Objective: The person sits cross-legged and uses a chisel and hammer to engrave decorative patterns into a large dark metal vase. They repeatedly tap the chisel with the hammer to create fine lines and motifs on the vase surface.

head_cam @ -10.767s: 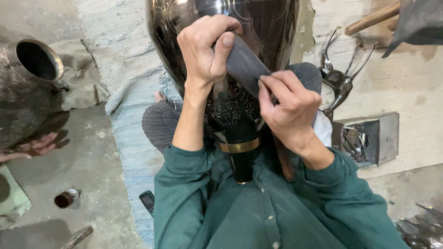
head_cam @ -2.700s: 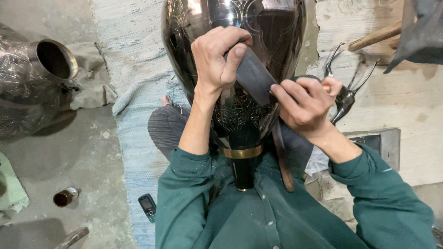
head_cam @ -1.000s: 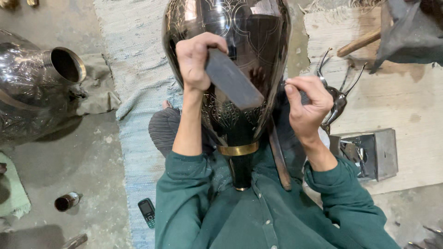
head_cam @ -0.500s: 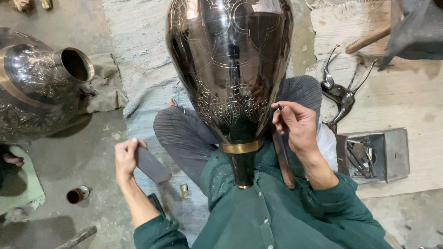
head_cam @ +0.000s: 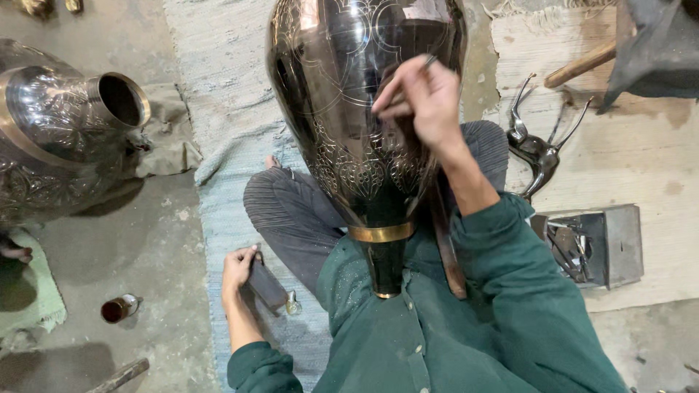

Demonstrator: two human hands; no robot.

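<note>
Across the seated person's lap, the dark engraved vase (head_cam: 364, 124) lies neck toward the chest. Right hand (head_cam: 422, 98) pinches a thin engraving tool (head_cam: 428, 62) against it; left hand (head_cam: 239, 268) grips a flat dark block (head_cam: 268, 285) on the mat (head_cam: 226, 109). Advisable: short, controlled strokes, vase braced firmly.

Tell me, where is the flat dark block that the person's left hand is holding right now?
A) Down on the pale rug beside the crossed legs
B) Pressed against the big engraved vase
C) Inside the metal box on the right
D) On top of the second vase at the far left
A: the left hand holds the flat dark block low on the pale rug, away from the engraved vase, where the right hand holds a thin tool.
</note>
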